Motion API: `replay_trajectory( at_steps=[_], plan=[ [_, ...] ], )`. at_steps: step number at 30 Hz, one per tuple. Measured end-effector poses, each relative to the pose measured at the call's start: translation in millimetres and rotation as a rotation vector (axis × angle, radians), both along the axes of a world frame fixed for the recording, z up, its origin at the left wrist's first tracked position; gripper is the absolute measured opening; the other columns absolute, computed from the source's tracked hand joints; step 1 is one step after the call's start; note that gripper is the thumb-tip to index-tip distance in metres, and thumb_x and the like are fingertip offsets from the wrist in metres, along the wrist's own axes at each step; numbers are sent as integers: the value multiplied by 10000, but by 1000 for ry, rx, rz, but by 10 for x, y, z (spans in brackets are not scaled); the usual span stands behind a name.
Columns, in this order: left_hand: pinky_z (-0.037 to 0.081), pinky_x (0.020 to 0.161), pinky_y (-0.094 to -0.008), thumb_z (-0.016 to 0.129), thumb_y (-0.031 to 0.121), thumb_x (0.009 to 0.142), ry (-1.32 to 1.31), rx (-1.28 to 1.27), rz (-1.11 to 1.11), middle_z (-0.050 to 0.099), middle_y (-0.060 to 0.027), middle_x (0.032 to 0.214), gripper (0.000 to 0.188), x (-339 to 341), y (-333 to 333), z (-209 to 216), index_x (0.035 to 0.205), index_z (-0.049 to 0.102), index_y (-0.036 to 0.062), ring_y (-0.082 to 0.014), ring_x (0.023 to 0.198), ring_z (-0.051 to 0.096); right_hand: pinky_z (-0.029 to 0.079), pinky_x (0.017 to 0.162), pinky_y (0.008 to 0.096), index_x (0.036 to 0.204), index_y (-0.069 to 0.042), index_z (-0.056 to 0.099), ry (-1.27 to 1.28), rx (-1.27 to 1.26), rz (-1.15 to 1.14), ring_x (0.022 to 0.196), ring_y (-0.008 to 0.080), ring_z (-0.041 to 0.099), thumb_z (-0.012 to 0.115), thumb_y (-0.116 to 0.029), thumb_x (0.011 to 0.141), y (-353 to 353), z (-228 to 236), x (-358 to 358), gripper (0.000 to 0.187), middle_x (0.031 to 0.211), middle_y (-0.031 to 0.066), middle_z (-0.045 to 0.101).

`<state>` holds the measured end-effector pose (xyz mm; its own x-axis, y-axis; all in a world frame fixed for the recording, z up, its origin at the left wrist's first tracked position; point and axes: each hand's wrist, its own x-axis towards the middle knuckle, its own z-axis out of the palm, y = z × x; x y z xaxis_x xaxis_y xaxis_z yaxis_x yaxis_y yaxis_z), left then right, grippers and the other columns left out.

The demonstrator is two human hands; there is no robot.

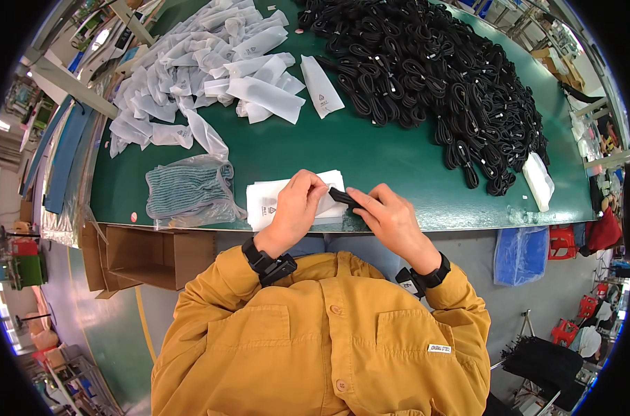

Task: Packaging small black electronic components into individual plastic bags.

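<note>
My right hand (391,220) grips a bundled black cable (341,197) between thumb and fingers, its end pointing left. Close beside it, my left hand (298,208) has thumb and forefinger pinched on a thin white bag, on top of a flat stack of white bags (261,196) at the table's near edge. The cable's end is right by the pinched bag; whether it is inside the opening I cannot tell. A wide heap of bundled black cables (426,76) covers the far right, and a pile of translucent white pouches (190,59) lies far left.
One white pouch (321,87) lies between the heaps. A clear plastic bag of striped grey-green gloves or cloth (190,188) sits left of the stack. At the right edge is a crumpled white bag (538,182). Below stand a cardboard box (145,256) and a blue lined bin (520,256).
</note>
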<state>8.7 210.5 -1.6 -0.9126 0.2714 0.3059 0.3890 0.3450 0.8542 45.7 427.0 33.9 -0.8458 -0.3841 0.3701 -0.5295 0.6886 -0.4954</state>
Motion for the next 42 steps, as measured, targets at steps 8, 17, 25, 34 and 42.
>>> replay_trajectory(
  at_steps=[8, 17, 25, 34, 42],
  plan=[
    [466, 729, -327, 646, -51, 849, 447, -87, -245, 593, -100, 937, 142, -145, 37, 255, 911, 550, 34, -245, 858, 564, 475, 599, 289, 1120, -45, 660, -1086, -752, -269, 669, 175, 569, 683, -96, 902, 19, 20, -232, 224, 838, 71, 552],
    [485, 772, -326, 633, 43, 919, -63, 182, -194, 613, -79, 1006, 81, -452, -52, 606, 933, 558, 14, -194, 887, 572, 473, 639, 244, 1105, -48, 652, 14, -422, 28, 783, 150, 552, 725, -26, 851, -239, 348, -396, 265, 1044, 111, 546],
    [512, 790, -287, 549, 196, 1022, -638, 635, -276, 645, -55, 1040, 229, -674, -102, 848, 1057, 618, -19, -113, 910, 593, 484, 652, 259, 1009, -28, 635, 214, -367, 228, 778, 157, 559, 724, 28, 825, -374, 435, -739, 211, 1029, 94, 547],
    [493, 758, -346, 604, 210, 957, 190, 87, 385, 666, -113, 940, 221, -1486, -626, 1089, 1020, 640, 1, -223, 823, 628, 521, 760, 336, 1108, -42, 609, -76, -593, -113, 971, 248, 606, 663, -90, 888, -203, 186, -1563, 232, 1010, 113, 597],
    [471, 781, -415, 741, 123, 801, 289, -200, -147, 579, -129, 957, 230, -361, -103, 211, 976, 619, 37, -334, 918, 572, 442, 943, 511, 1153, -81, 598, 408, 469, -176, 1189, 352, 515, 705, -163, 848, 225, -370, -1457, 334, 1199, 115, 616]
  ],
)
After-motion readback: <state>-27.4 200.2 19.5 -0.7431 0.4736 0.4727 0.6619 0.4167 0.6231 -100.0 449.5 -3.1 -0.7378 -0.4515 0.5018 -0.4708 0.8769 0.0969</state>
